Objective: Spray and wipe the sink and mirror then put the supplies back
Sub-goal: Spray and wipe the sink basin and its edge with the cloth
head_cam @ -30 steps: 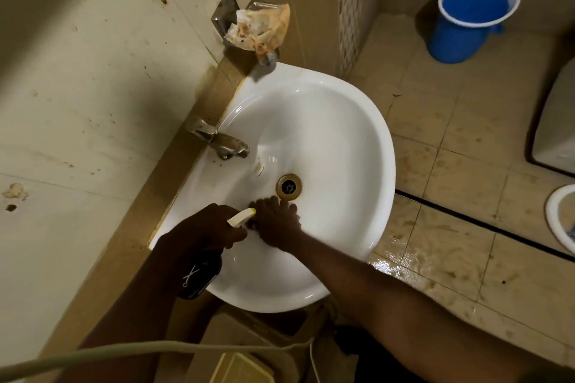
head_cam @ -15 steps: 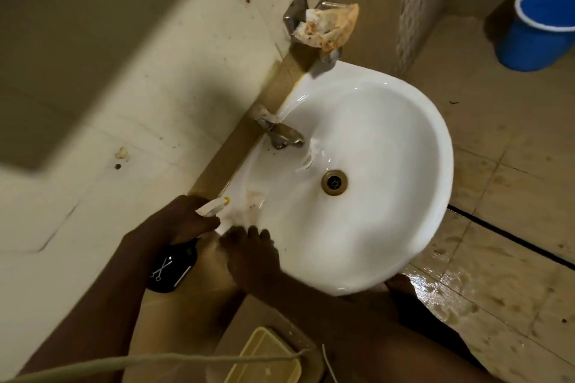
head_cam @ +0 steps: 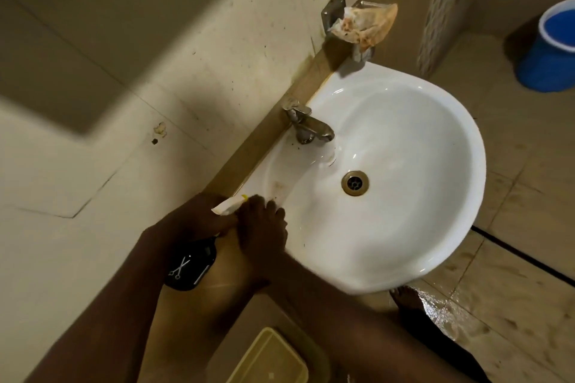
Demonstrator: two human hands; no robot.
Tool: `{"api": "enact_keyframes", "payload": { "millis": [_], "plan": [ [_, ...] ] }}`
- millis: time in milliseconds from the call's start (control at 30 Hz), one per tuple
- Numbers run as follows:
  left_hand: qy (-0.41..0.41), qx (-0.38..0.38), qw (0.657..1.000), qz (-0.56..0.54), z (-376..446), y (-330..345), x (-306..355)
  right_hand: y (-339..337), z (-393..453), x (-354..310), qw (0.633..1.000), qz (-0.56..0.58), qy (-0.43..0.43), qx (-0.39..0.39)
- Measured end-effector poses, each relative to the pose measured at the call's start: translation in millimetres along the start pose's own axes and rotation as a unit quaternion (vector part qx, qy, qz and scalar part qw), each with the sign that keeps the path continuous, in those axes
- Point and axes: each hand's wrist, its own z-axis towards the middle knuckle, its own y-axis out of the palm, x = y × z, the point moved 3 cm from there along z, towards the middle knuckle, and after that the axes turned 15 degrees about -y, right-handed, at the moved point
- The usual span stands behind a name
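— Where's the spray bottle (head_cam: 190,261)?
— In the left hand (head_cam: 193,221), just off the sink's near-left rim. Its dark body, printed with a white scissors mark, hangs below the fist; the pale nozzle pokes toward the basin. The fingers are curled round the bottle's neck.
— And the right hand (head_cam: 263,227)?
— Lying on the sink (head_cam: 420,196) rim beside the nozzle, fingers (head_cam: 273,208) bent and close together, pressing on the porcelain. Whether a cloth is under them, I can't tell.
— The sink itself?
— White, rounded, wet and glossy, a brownish smear on its left ledge, brass drain (head_cam: 355,182) in the middle, chrome tap (head_cam: 308,124) at the wall side.
— Around it?
— Speckled cream wall tiles, a metal soap holder (head_cam: 334,14) carrying a crumpled orange-stained rag (head_cam: 367,22), wet beige floor, a blue bucket (head_cam: 550,50) far right, a yellow lidded box (head_cam: 270,361) below.
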Motion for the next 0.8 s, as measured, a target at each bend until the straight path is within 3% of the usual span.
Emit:
{"api": "enact_keyframes", "payload": {
  "millis": [200,300,367,533,700,800],
  "plan": [
    [0.031,-0.027,0.994,0.102,7.8,4.8,13.2,-12.7,-23.9,-3.9,0.997,0.008,0.072,0.016],
    [0.029,-0.016,0.988,0.153,12.7,2.8,20.4,-4.5,-42.4,-2.3,0.999,-0.026,0.043,0.005],
    [0.038,-0.015,0.987,0.158,14.7,1.8,27.8,-2.2,-35.9,2.5,0.996,0.028,0.074,-0.03],
    [0.042,-0.009,0.987,0.158,16.1,2.1,46.1,-2.0,-5.4,12.8,0.994,0.027,0.105,0.011],
    [0.015,0.032,0.989,0.141,22.8,-2.7,49.3,6.1,-38.6,0.2,0.999,0.021,0.032,-0.026],
    [0.011,0.052,0.989,0.137,24.1,-2.1,52.1,-1.6,-18.7,5.7,1.0,0.003,-0.005,0.022]
  ]
}}
